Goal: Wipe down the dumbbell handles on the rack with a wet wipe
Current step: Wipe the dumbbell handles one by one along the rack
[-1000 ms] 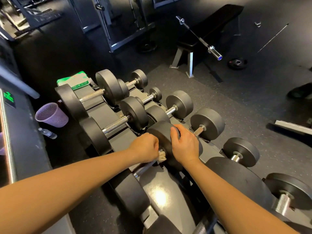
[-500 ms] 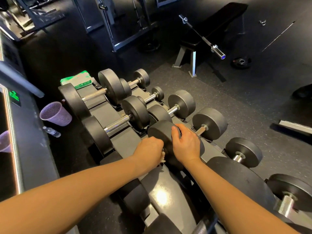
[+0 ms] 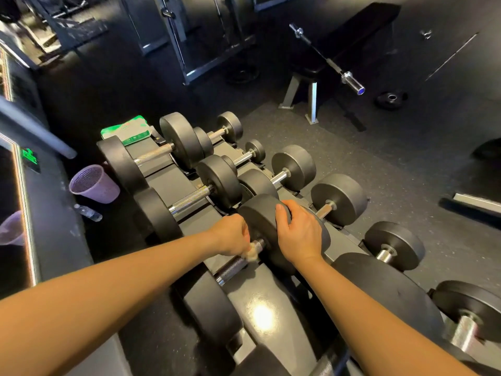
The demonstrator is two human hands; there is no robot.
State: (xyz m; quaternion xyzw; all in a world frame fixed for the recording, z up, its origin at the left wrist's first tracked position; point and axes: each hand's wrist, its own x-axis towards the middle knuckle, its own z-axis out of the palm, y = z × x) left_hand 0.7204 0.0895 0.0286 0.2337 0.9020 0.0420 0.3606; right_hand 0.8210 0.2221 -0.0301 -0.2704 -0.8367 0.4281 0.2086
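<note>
Knurled steel handle (image 3: 231, 268) should bite our limp wet wipe (image 3: 252, 255); our left hand (image 3: 233, 234) pinches it there, our right hand (image 3: 298, 232) curls over the heavy dumbbell head (image 3: 260, 218), steadying it.

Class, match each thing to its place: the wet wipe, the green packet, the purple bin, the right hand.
Things:
1 crumpled white wet wipe
2 flat green wipes packet
3 purple tapered plastic bin
4 right hand
Places:
A floor left of the rack
B gripping a black round dumbbell head
C rack's far end
D held by the left hand on a knurled steel handle
Pairs: 1-D, 2-C, 3-A, 4-B
</note>
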